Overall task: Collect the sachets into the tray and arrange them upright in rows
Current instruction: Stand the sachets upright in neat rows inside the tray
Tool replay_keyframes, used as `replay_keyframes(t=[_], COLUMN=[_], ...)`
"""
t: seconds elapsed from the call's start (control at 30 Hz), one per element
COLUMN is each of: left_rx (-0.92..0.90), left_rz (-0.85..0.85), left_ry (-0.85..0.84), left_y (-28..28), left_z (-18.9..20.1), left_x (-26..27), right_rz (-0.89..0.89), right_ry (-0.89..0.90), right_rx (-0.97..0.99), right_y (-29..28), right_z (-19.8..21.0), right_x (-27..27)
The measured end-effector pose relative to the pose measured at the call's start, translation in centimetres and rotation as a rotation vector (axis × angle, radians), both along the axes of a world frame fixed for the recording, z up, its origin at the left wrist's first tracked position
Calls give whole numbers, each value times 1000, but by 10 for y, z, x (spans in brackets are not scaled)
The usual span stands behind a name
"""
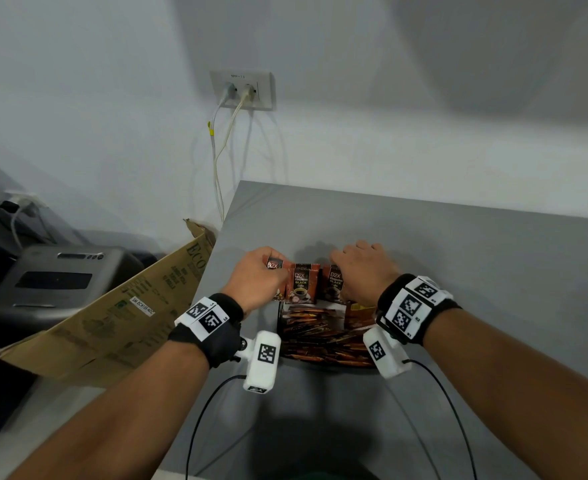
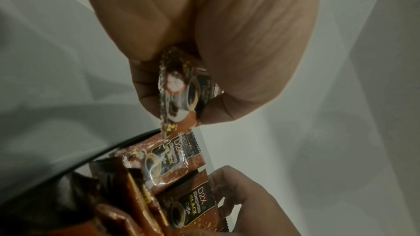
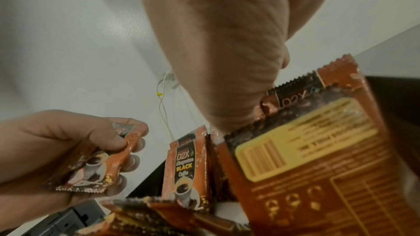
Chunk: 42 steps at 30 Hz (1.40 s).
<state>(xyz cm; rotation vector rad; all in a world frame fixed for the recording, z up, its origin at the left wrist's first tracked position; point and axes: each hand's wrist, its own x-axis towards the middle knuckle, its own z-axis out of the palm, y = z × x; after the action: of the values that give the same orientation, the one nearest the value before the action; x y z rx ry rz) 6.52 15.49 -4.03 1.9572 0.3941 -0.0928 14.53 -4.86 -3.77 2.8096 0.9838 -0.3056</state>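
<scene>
Two hands were busy at the far end of the tray (image 1: 280, 318), which sat on the grey table (image 1: 458, 244) and served as your landmark. Most of the tray behind the hands held sachets (image 1: 320, 336) lying flat in a loose heap, so the collecting looked largely done and the arranging barely begun. At the tray's far end, three or so upright sachets (image 1: 301, 285) formed the start of a row. Your right hand (image 1: 363, 271) rested its fingers on the rightmost of them, seemingly steadying it; whether it gripped I could not tell. Your left hand (image 1: 258, 277) pinched a single sachet (image 2: 179, 87) between thumb and fingers, just left of the row. Next you needed to stand that sachet beside the others without toppling them.
</scene>
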Motion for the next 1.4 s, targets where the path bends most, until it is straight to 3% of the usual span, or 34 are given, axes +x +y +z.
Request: replay_keyframes(t=[0.37,0.87,0.97,1.1,1.2,1.3,1.4], left_rx=[-16,29,46,96,88,74,122], left_rz=[-16,-103,-197,-283,-280,-214,-176], left_ry=[-4,-32,-38,-52,-71,-57,-46], left_y=[-4,-18,-29,-52,-62,-58,-45], left_z=[4,18,28,40,40,33,24], left_x=[2,-4,-2,7,11,12,8], right_rz=[-89,-114,-129,-190,-217,-284,-310], right_ry=[124,155,205,374,345,282,242], right_rx=[149,157,298,692,813,782,623], right_y=[-15,-44,-45,-40,-40,-54,-68], right_z=[12,16,22,40,52,58,50], right_x=[1,-23,-21,-23,-22,-12,-5])
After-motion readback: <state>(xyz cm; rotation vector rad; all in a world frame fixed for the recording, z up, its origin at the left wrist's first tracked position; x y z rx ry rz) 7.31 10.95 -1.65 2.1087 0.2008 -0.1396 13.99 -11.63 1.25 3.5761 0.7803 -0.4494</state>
